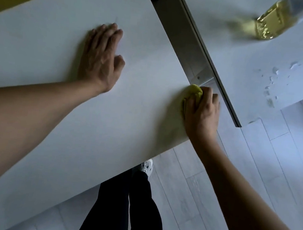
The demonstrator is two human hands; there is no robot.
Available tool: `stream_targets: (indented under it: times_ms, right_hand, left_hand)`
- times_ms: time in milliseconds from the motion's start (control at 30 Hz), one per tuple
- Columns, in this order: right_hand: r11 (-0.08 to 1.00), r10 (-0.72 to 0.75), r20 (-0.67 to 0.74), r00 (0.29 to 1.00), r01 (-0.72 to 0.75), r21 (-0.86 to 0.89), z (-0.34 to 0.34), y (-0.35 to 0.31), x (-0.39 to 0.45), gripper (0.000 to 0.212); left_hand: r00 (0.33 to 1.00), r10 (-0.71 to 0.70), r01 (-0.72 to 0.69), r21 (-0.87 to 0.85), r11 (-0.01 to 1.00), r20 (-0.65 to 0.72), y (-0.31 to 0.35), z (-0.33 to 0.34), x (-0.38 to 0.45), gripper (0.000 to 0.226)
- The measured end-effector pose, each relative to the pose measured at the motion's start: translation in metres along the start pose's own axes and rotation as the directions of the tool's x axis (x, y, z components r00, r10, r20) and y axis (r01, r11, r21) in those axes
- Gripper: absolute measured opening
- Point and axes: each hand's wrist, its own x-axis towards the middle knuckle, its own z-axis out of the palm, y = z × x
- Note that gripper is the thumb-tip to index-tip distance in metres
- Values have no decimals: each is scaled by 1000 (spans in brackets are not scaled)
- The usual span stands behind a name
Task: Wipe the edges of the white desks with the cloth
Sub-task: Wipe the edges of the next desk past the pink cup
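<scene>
Two hands engaged: your right hand (202,110) clamps the bunched cloth (194,93) against the near desk (129,103) edge; your left hand (101,55), flat and holding nothing, braces you.

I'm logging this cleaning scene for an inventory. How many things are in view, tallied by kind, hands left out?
White desks: 2, the near white desk and the far white desk
Bunched yellow-green cloth: 1
Clear bottle of yellow liquid: 1
White shoe: 1
Total: 5
</scene>
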Motion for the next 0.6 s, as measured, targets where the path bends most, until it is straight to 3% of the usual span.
stream_targets:
  times_ms: [167,367,467,600]
  right_hand:
    - [999,32,-29,999,-33,-6,20,-41,36,48]
    - [1000,-26,79,997,26,3,58,-111,124,51]
    - [999,-35,89,995,34,7,59,-102,121,54]
    - [1000,-9,-2,1000,9,28,29,-49,55,43]
  left_hand:
    - [1000,-4,4,-4,1000,5,-2,0,3,65]
    - [1000,-1,1,-25,1000,-18,-3,1,4,64]
    - [1000,1,-2,-34,999,-25,-4,3,3,64]
    - [999,15,-17,-33,999,-39,-4,4,2,63]
